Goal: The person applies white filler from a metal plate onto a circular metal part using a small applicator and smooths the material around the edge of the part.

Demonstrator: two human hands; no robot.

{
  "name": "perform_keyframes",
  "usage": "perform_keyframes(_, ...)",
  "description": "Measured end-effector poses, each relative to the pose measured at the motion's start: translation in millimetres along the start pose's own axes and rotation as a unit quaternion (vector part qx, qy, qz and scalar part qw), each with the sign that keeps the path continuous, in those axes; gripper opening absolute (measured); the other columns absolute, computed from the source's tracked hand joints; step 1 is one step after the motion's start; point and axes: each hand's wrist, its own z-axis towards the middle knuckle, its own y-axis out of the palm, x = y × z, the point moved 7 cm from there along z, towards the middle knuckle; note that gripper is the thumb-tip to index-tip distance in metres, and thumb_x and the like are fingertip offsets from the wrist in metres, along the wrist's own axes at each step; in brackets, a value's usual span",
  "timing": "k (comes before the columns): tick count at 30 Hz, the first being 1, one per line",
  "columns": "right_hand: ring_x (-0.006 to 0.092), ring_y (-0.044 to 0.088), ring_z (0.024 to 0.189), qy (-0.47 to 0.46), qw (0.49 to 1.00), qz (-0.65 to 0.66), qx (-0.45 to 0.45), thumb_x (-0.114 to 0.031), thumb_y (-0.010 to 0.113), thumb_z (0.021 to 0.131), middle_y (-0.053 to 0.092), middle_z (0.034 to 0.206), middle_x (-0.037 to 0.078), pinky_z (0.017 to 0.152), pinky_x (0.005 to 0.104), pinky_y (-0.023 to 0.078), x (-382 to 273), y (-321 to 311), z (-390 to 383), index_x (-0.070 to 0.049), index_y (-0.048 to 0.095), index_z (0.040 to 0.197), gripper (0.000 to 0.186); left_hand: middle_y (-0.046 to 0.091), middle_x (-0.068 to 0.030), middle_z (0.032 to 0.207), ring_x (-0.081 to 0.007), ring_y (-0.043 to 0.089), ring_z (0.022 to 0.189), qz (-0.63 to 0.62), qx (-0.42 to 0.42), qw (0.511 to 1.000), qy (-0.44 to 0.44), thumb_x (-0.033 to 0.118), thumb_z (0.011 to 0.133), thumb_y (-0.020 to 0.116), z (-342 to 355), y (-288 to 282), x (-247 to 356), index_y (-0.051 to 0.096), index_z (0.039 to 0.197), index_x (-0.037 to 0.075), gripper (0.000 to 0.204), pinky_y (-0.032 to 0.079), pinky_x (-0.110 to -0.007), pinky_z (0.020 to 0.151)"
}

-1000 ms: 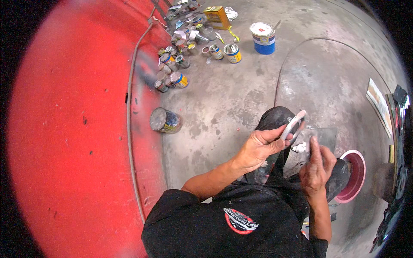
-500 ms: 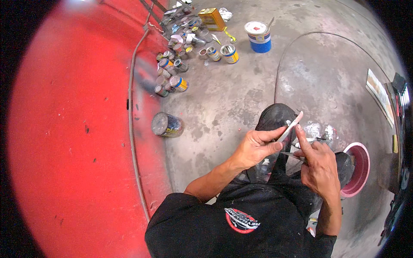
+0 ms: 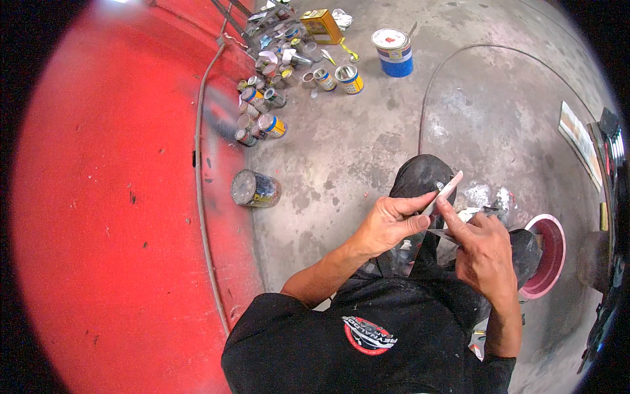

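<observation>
My left hand (image 3: 387, 226) pinches a thin flat putty spreader (image 3: 450, 186) between thumb and fingers, above my knee. Seen nearly edge-on, the spreader tilts up to the right and carries whitish-pink paste. My right hand (image 3: 484, 255) is closed around a thin grey metal scraper (image 3: 441, 232), its handle hidden in the palm. The right index finger reaches out and touches the spreader's face near its middle. The scraper blade points left, just under my left thumb.
Paint cans (image 3: 272, 125) and other clutter lie along the red wall (image 3: 118, 197). A dark can (image 3: 254, 188) stands alone nearer me. Farther off are a blue-and-white bucket (image 3: 394, 56) and a yellow tin (image 3: 321, 26). A hose (image 3: 433, 82) crosses the floor; a pink tub (image 3: 558, 256) sits right.
My right index finger has moved left and slightly down along the spreader, from near its upper end toward its middle. The left hand has stayed nearly still.
</observation>
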Motion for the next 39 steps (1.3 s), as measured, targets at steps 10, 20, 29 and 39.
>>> perform_keyframes(10, 0.0212, 0.049, 0.066, -0.025, 0.995, -0.094, 0.035, -0.004, 0.059, 0.068, 0.059, 0.068, 0.000, 0.064, 0.0339, 0.039, -8, -8, 2, -0.026, 0.051, 0.135, 0.072, 0.064, -0.0072, 0.115, -0.0109, 0.059, 0.101, 0.031, -0.001, 0.999, -0.009, 0.006, 0.088, 0.064, -1, 0, 1, 0.054, 0.128, 0.002, 0.041, 0.048, -0.025, 0.089)
perform_keyframes(20, 0.0212, 0.047, 0.064, -0.006, 0.994, -0.090, 0.059, -0.003, 0.058, 0.065, 0.060, 0.066, 0.000, 0.064, 0.0327, 0.039, -2, -12, 3, -0.022, 0.051, 0.135, 0.073, 0.065, -0.0085, 0.114, -0.0099, 0.059, 0.100, 0.023, -0.018, 0.999, -0.017, 0.004, 0.088, 0.064, -4, 1, 4, 0.051, 0.130, -0.001, 0.045, 0.047, -0.024, 0.089)
perform_keyframes(29, 0.0220, 0.049, 0.065, -0.005, 0.993, -0.054, 0.108, -0.002, 0.058, 0.064, 0.059, 0.066, 0.002, 0.063, 0.0338, 0.039, 5, -14, -2, -0.014, 0.048, 0.138, 0.076, 0.063, -0.0066, 0.114, -0.0094, 0.058, 0.101, -0.096, -0.041, 0.994, -0.021, 0.008, 0.091, 0.060, -1, 4, 5, 0.050, 0.131, 0.000, 0.042, 0.046, -0.024, 0.091)
perform_keyframes(39, 0.0237, 0.049, 0.064, -0.011, 0.998, -0.023, 0.061, 0.005, 0.058, 0.061, 0.062, 0.068, 0.003, 0.062, 0.0349, 0.040, 0, -4, 0, -0.015, 0.052, 0.134, 0.076, 0.060, -0.0120, 0.120, -0.0176, 0.058, 0.107, -0.121, -0.047, 0.992, -0.005, 0.004, 0.092, 0.057, 0, 4, 1, 0.052, 0.129, 0.000, 0.038, 0.046, -0.032, 0.095)
